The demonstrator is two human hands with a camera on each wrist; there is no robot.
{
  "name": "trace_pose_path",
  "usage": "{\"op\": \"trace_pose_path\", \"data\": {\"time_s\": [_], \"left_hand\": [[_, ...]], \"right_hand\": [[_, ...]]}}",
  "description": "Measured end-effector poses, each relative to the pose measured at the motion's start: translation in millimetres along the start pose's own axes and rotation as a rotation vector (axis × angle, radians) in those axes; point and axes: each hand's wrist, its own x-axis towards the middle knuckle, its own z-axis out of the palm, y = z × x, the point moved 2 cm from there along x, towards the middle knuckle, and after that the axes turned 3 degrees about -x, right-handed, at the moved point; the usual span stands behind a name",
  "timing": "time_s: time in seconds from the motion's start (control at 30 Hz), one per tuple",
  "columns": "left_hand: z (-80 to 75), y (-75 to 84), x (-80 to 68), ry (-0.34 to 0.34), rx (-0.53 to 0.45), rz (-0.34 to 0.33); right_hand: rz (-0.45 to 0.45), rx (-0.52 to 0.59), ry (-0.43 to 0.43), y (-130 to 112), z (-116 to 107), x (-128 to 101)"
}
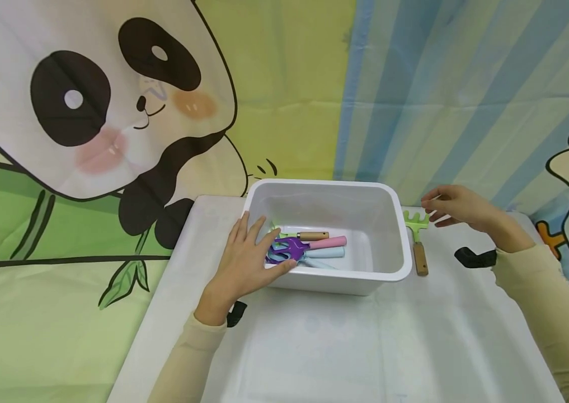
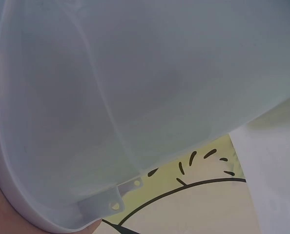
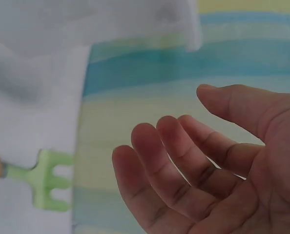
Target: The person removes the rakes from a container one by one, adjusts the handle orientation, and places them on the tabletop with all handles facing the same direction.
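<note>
A white plastic bin (image 1: 324,283) stands on the table with several small garden tools inside, a purple hand fork (image 1: 290,246) with a pink handle among them. My left hand (image 1: 246,260) lies over the bin's near left corner, fingers spread and fairly straight, touching the rim. In the left wrist view the bin's outer wall (image 2: 159,87) fills most of the picture. To the right of the bin lies a small green hand rake (image 1: 417,224) with a wooden handle. My right hand (image 1: 457,208) hovers just right of its tines, fingers loosely bent and holding nothing.
Light blue handles (image 1: 325,253) and a wooden handle (image 1: 313,235) lie beside the purple fork in the bin. A white cover (image 1: 314,347) spreads over the table. Behind it hangs a printed curtain (image 1: 284,84) with a panda and blue stripes.
</note>
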Motion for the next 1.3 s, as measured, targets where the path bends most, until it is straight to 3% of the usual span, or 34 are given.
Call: {"op": "trace_pose_path", "data": {"time_s": [0.37,0.63,1.0,1.3], "left_hand": [[0.0,0.3,0.3,-0.005,-0.004,-0.004],[0.0,-0.1,0.8,-0.011,-0.004,-0.012],[-0.1,-1.2,0.6,-0.01,0.001,-0.017],[-0.3,-1.5,0.8,0.002,-0.004,0.0]], "right_hand": [[-0.109,-0.072,-0.109,-93,13,-7],[-0.185,-0.18,-0.213,-138,35,14],[-0.258,-0.136,-0.377,-166,82,67],[-0.258,-0.159,-0.456,-161,111,103]]}}
